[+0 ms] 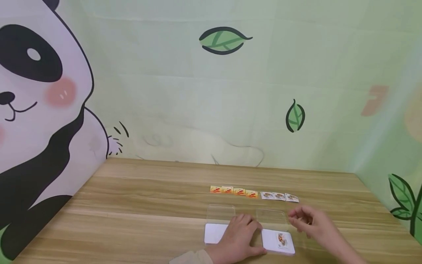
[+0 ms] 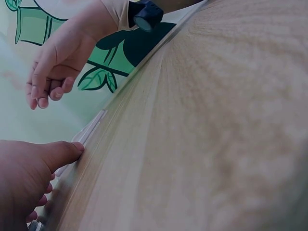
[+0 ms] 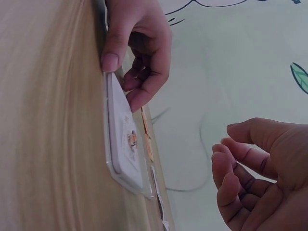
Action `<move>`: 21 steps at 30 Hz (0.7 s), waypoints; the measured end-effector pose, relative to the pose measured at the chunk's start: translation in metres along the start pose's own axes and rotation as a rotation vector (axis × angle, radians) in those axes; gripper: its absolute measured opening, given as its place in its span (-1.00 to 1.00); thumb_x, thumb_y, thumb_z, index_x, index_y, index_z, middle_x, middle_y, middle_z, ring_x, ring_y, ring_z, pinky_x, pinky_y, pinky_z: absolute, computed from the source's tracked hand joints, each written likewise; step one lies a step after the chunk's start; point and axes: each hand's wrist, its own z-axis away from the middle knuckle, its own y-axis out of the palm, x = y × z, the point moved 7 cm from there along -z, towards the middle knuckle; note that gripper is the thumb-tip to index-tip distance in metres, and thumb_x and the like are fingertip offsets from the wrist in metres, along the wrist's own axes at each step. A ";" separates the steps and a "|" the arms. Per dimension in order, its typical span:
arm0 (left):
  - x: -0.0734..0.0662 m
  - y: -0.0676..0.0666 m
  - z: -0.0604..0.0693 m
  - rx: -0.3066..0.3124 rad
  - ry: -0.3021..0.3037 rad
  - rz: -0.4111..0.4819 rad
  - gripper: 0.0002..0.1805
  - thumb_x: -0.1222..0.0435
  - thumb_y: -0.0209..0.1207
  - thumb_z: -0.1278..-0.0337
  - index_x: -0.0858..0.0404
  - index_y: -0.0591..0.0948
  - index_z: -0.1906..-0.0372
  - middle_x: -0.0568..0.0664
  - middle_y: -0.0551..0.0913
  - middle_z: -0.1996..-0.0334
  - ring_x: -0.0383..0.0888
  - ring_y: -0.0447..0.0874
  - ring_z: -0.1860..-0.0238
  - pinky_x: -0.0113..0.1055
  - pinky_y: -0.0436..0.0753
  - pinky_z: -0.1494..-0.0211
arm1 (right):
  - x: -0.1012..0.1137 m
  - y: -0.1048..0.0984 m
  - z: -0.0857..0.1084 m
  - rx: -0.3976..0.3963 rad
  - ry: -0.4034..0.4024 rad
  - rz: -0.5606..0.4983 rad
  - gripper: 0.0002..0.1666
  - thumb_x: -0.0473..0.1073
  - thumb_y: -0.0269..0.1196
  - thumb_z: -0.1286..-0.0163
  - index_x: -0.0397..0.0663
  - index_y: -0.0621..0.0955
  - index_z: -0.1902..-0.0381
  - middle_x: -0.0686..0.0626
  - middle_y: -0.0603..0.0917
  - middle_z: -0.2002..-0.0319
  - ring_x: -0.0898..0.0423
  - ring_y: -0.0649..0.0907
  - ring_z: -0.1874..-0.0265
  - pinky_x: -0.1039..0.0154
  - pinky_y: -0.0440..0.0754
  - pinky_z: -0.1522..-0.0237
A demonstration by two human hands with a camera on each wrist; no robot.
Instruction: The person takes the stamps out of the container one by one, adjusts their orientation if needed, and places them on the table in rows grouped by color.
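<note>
On the wooden table, a white stack of cards (image 1: 271, 240) in a clear plastic case bears a small food picture (image 1: 282, 240) on its right part. My left hand (image 1: 238, 240) grips this stack's left side, thumb at the near corner and a fingertip at the far corner. Partly behind that hand lies a second white stack (image 1: 214, 233). Above and right of the picture stack, my right hand (image 1: 310, 221) hovers with loosely bent fingers. The right wrist view shows nothing in the right hand (image 3: 255, 175), apart from the case.
Behind the stacks, several orange-yellow picture pieces (image 1: 233, 191) form a row, with three white picture pieces (image 1: 279, 196) to their right. Clear lids (image 1: 271, 215) stretch back from the white stacks. A printed panda and leaf backdrop (image 1: 184, 91) stands behind the table (image 1: 132, 205).
</note>
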 end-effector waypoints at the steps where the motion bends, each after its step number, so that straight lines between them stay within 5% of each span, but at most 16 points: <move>1: -0.001 0.000 0.000 0.001 0.000 -0.001 -0.46 -0.19 0.31 0.08 0.01 0.58 0.04 -0.20 0.51 0.11 -0.26 0.40 0.02 -0.36 0.42 -0.10 | -0.001 0.001 0.001 0.006 -0.005 -0.004 -0.84 -0.27 0.22 -0.33 -0.26 0.58 0.18 0.15 0.58 0.50 0.34 0.47 0.60 0.36 0.46 0.67; 10: 0.001 0.006 -0.001 0.029 -0.022 0.004 -0.44 -0.21 0.31 0.09 0.01 0.58 0.02 -0.20 0.51 0.09 -0.25 0.41 0.01 -0.33 0.42 -0.14 | -0.007 0.011 0.006 0.106 -0.065 0.027 -0.80 -0.27 0.25 -0.30 -0.29 0.60 0.17 0.02 0.70 0.37 0.42 0.51 0.49 0.40 0.51 0.53; 21: 0.002 0.005 -0.002 0.008 -0.015 -0.002 -0.45 -0.21 0.31 0.10 0.01 0.59 0.03 -0.20 0.52 0.12 -0.24 0.42 0.02 -0.31 0.43 -0.14 | -0.010 0.021 0.008 0.189 -0.019 0.082 -0.75 -0.14 0.31 -0.25 -0.18 0.63 0.19 -0.01 0.69 0.29 0.41 0.54 0.44 0.41 0.55 0.43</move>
